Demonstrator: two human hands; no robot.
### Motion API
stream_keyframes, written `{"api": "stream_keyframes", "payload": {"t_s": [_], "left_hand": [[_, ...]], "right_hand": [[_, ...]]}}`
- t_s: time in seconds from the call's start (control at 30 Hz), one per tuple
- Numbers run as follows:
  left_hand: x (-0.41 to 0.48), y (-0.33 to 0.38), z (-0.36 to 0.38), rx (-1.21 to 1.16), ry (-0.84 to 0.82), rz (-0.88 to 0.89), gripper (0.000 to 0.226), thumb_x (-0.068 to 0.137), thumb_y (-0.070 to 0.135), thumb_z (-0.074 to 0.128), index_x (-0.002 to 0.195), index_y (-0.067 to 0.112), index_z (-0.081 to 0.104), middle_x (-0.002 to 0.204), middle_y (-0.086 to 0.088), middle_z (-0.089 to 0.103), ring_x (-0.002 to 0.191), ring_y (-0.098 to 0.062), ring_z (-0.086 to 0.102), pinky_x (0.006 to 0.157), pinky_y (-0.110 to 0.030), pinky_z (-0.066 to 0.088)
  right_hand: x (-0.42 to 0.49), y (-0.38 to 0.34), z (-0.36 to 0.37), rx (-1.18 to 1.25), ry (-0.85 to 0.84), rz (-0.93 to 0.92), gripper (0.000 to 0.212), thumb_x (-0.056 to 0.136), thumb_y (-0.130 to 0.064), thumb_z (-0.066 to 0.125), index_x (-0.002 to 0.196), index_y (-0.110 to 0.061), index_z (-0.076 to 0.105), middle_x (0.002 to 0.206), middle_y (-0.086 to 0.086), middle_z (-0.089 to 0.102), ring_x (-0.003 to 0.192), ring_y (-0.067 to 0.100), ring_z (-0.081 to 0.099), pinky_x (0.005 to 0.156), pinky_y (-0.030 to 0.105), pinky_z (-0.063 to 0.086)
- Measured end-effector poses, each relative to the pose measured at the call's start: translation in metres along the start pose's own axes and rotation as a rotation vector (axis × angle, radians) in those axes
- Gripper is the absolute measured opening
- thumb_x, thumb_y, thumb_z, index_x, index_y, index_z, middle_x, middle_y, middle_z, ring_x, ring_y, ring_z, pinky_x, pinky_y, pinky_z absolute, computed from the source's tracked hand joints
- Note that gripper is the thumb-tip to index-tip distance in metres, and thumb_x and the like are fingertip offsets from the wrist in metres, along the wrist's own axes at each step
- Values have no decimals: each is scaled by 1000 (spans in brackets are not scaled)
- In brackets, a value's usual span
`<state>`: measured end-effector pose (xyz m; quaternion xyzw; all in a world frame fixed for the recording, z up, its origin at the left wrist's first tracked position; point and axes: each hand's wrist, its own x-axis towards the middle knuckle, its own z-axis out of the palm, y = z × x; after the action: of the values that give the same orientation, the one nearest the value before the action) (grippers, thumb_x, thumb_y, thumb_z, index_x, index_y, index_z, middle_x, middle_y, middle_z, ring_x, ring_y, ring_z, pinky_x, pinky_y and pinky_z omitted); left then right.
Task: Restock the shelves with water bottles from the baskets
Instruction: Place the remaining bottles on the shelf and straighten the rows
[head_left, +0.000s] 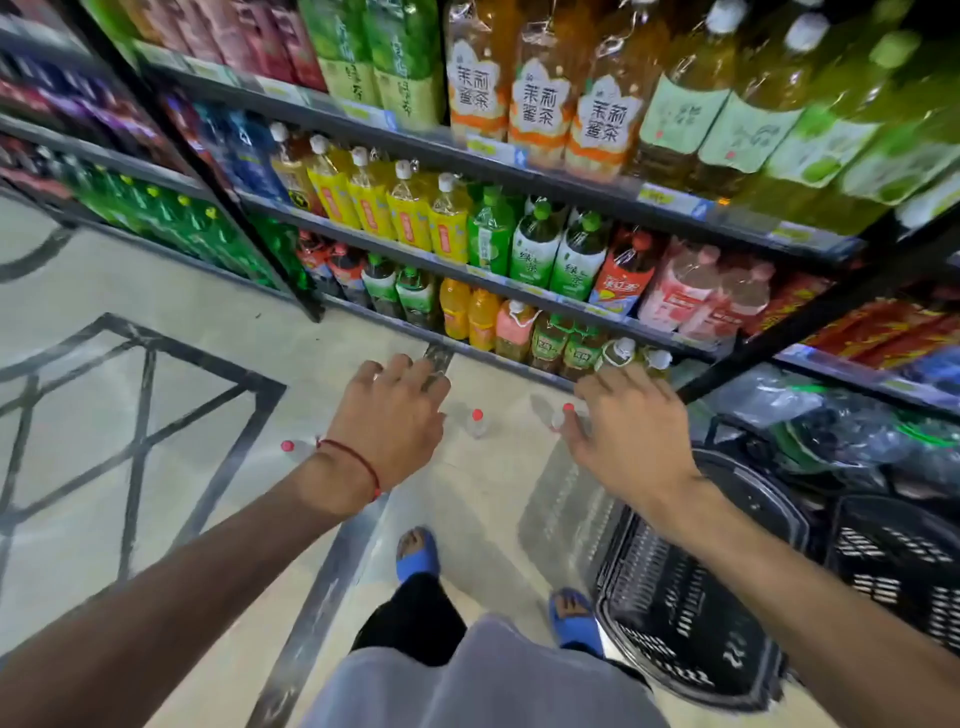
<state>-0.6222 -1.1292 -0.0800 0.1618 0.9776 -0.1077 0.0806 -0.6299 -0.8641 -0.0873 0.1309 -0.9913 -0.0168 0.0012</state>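
Note:
Three clear water bottles with red caps are on the floor in front of the shelves: one (291, 450) left of my left wrist, one (477, 422) between my hands, one (561, 415) partly behind my right hand's fingers. My left hand (395, 426) hovers over the floor with relaxed fingers and holds nothing. My right hand (628, 431) reaches forward, fingers spread and empty, just above the third bottle. A black plastic basket (670, 613) sits on the floor at my right, below my right forearm. The shelves (519, 283) are filled with large drink bottles.
A second black basket (893, 561) stands further right, under a low shelf holding plastic-wrapped bottle packs (841, 431). My feet in blue sandals (418, 556) stand on the tiled floor. A black shelf upright (810, 312) slants down near my right hand.

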Motion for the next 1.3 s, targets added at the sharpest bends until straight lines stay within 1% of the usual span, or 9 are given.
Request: {"api": "stream_keyframes", "payload": {"t_s": [0.17, 0.33, 0.43, 0.6, 0.73, 0.87, 1.0, 1.1, 1.3], "left_hand": [[39, -37, 2, -11, 115, 225, 40, 81, 29, 74, 116, 11, 65, 114, -13, 66, 99, -37, 63, 78, -47, 52], [66, -31, 16, -8, 116, 376, 41, 86, 27, 69, 123, 11, 65, 118, -13, 66, 102, -37, 62, 80, -47, 50], [78, -18, 31, -41, 111, 405, 40, 85, 27, 69, 121, 10, 66, 118, -13, 66, 100, -37, 63, 79, -47, 50], [109, 15, 77, -155, 99, 435, 43, 89, 36, 45, 120, 13, 66, 122, -9, 65, 102, -34, 63, 78, -45, 52], [147, 37, 146, -191, 75, 417, 42, 87, 36, 50, 119, 13, 66, 133, -10, 61, 107, -35, 61, 77, -45, 52], [179, 55, 244, -183, 72, 452, 43, 87, 37, 50, 117, 13, 67, 128, -9, 62, 106, -35, 60, 77, -45, 50], [197, 71, 356, -169, 90, 511, 46, 87, 39, 45, 118, 13, 67, 116, -8, 63, 101, -33, 59, 74, -42, 46], [208, 84, 444, -167, 87, 563, 46, 87, 38, 46, 119, 12, 68, 119, -10, 64, 107, -37, 62, 76, -44, 48], [232, 116, 615, -156, 88, 564, 46, 87, 38, 49, 120, 12, 67, 122, -11, 65, 102, -36, 62, 75, -44, 49]], "right_hand": [[-4, -21, -10, 45, -43, 290, 39, 85, -43, 49, 97, -16, 75, 97, 6, 71, 102, 33, 63, 88, 42, 50], [-9, -10, -3, 128, -15, 577, 38, 86, -43, 48, 97, -18, 73, 100, 4, 71, 104, 32, 63, 82, 41, 52], [-9, -5, 17, 159, -33, 565, 48, 85, -46, 39, 100, -16, 74, 100, 6, 72, 105, 33, 64, 81, 42, 53], [-4, 4, 77, 158, -69, 518, 39, 84, -41, 49, 103, -16, 72, 101, 6, 71, 103, 34, 64, 79, 43, 55], [5, -7, 154, 189, -173, 537, 45, 82, -43, 40, 95, -14, 72, 96, 5, 70, 103, 33, 64, 80, 42, 55], [10, -27, 257, 187, -229, 549, 32, 84, -41, 57, 100, -17, 71, 102, 2, 69, 107, 30, 62, 82, 41, 51], [14, -51, 378, 226, -198, 576, 32, 80, -35, 68, 104, -14, 73, 104, 2, 70, 101, 31, 65, 82, 42, 50], [12, -64, 468, 232, -193, 581, 31, 81, -36, 69, 103, -15, 74, 103, 0, 70, 101, 29, 65, 82, 42, 53], [6, -66, 625, 220, -239, 595, 34, 86, -42, 64, 111, -21, 73, 108, -3, 70, 108, 25, 62, 85, 40, 49]]}}
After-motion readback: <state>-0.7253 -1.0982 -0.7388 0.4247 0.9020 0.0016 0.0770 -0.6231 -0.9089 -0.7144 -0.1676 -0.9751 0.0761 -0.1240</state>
